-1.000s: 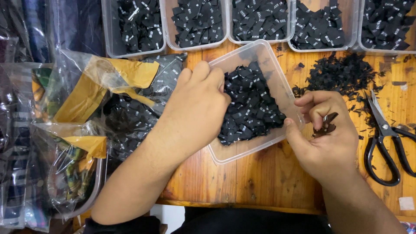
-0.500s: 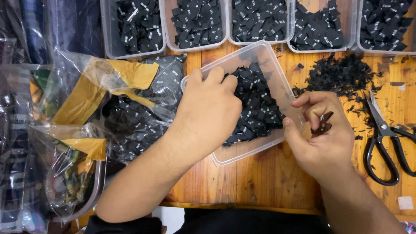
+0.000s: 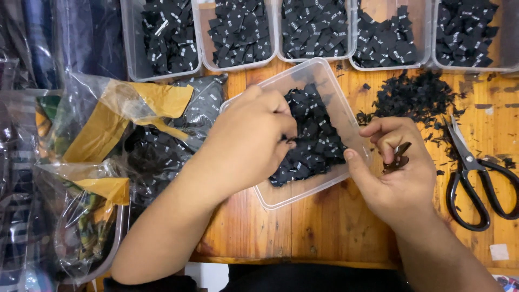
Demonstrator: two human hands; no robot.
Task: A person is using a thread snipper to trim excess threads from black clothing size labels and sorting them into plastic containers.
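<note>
The left hand (image 3: 246,138) is curled into the tub (image 3: 303,75) of black tags (image 3: 316,140); its grasp is hidden. A small dark piece (image 3: 399,157), indistinct, is pinched by the right hand (image 3: 397,173). Scissors (image 3: 473,173) lie right.

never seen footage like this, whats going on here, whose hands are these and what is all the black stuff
This is one picture from a camera worn on a person's head, looking down at their own two bare hands over a wooden table. The left hand reaches into a clear plastic tub full of small black fabric tags. The right hand pinches a few small dark pieces between its fingers. Along the far edge stand more clear tubs of the same tags. To the right lie black scissors and a heap of black scraps. To the left are clear plastic bags.
</note>
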